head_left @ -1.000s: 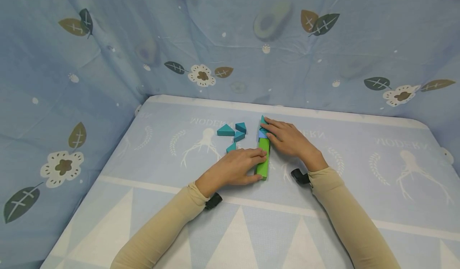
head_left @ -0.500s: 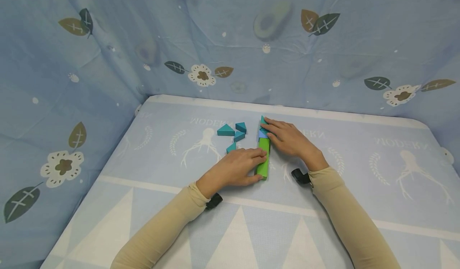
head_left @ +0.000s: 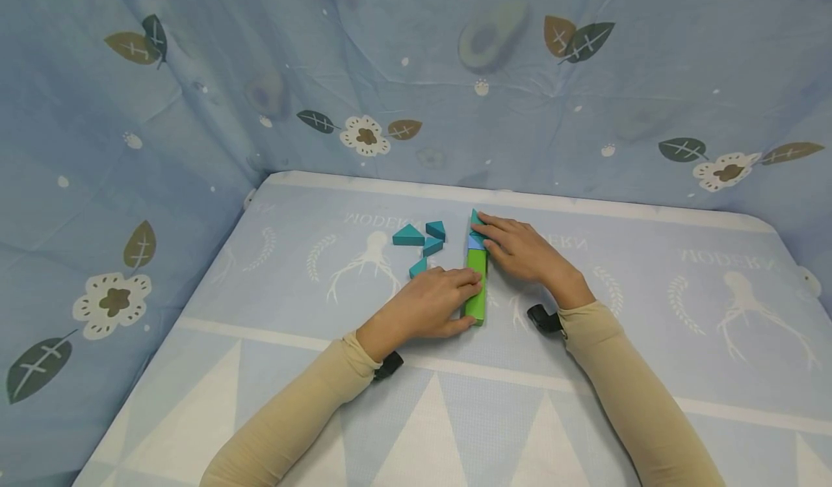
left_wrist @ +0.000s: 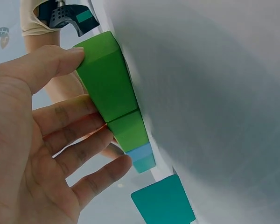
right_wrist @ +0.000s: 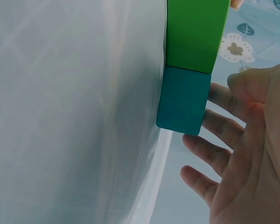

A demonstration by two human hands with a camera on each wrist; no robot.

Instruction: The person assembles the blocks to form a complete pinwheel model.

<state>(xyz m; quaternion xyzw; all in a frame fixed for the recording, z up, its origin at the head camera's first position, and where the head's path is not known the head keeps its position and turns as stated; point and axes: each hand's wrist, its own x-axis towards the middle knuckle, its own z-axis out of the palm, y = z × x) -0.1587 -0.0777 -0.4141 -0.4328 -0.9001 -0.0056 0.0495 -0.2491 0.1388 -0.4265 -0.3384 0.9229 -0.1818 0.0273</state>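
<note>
Green blocks lie end to end in a row on the mat, with a blue piece and teal triangular pieces at the far end. My left hand rests against the row from the left. Its thumb touches the near end of the green and its fingertips meet the top, all fairly straight in the left wrist view. From the right, my right hand lays extended fingers on the blue and teal end, partly covering it. A teal block butts against green in the right wrist view.
Several loose teal triangular blocks lie left of the row, including a large one and one close to the left hand. Black wrist cameras sit under both wrists. A patterned cloth wall rises behind the table.
The near end of the green row has shifted very slightly with the left fingers. Otherwise both hands and the loose blocks stay where they were.
</note>
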